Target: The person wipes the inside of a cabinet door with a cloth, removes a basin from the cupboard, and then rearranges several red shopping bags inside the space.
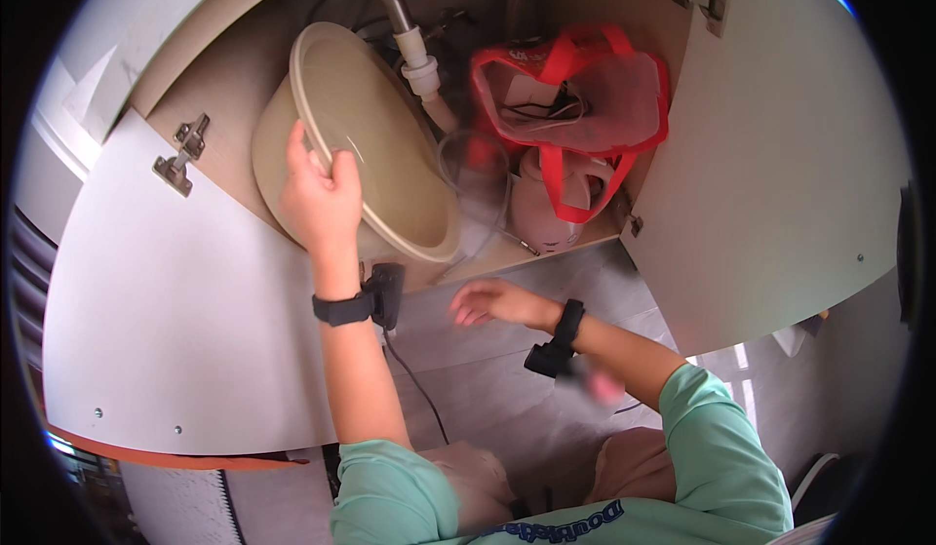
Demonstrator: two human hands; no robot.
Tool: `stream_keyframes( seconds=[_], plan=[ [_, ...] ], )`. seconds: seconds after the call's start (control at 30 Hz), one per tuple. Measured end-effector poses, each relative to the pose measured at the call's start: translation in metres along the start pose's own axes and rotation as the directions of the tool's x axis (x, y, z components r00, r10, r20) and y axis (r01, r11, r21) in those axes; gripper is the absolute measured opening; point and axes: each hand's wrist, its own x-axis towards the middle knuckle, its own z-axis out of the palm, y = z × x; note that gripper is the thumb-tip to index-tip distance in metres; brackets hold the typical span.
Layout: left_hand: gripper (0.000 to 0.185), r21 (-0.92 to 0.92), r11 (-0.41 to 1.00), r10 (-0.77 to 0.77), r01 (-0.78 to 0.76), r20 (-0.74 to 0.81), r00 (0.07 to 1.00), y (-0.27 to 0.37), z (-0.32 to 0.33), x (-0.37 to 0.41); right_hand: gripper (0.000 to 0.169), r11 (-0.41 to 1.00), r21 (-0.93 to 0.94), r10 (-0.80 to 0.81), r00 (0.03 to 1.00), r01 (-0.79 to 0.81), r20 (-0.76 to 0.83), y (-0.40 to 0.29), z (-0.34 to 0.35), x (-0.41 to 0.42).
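My left hand (322, 194) grips the near rim of a beige plastic basin (380, 128), with the thumb on the inner side and the fingers outside. The basin is tilted on its side at the left of an opened cabinet. My right hand (497, 304) holds nothing, its fingers loosely bent, over the grey floor just in front of the cabinet. A red-edged bag (599, 121) with cables and a white object inside stands at the cabinet's right. Below its handle sits a pink kettle (545, 201). A clear hose (475, 216) lies between basin and kettle.
White drain piping (420, 70) comes down behind the basin. The left cabinet door (183, 311) and the right cabinet door (782, 157) stand wide open on metal hinges. A dark cable (420, 384) runs over the grey tiled floor (468, 377). A small pinkish blur shows by my right forearm.
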Motion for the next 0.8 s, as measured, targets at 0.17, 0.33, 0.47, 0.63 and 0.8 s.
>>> stream_keyframes(
  seconds=[0.17, 0.33, 0.47, 0.63, 0.8],
  plan=[
    [0.043, -0.140, 0.989, -0.046, 0.041, -0.029, 0.999, 0.031, -0.039, 0.005, 0.047, 0.760, 0.628, 0.164, 0.984, -0.169, 0.066, 0.008, -0.025, -0.006],
    [0.038, -0.321, 0.944, -0.054, 0.075, 0.072, 0.996, 0.066, -0.087, 0.015, 0.055, 0.687, 0.690, 0.181, 0.973, -0.228, 0.142, 0.004, -0.014, -0.003],
    [0.038, -0.257, 0.957, -0.093, 0.138, 0.179, 0.979, 0.108, -0.133, 0.010, 0.051, 0.668, 0.742, -0.074, 0.987, -0.058, 0.144, 0.017, -0.003, 0.017],
    [0.041, -0.112, 0.961, -0.227, 0.253, 0.207, 0.952, 0.136, -0.199, -0.013, 0.047, 0.663, 0.747, -0.180, 0.978, 0.039, 0.109, 0.026, -0.007, -0.004],
    [0.047, -0.128, 0.831, -0.479, 0.541, 0.331, 0.813, 0.151, -0.230, -0.062, 0.053, 0.893, 0.446, -0.078, 0.996, 0.051, 0.041, 0.051, -0.046, -0.047]
  ],
)
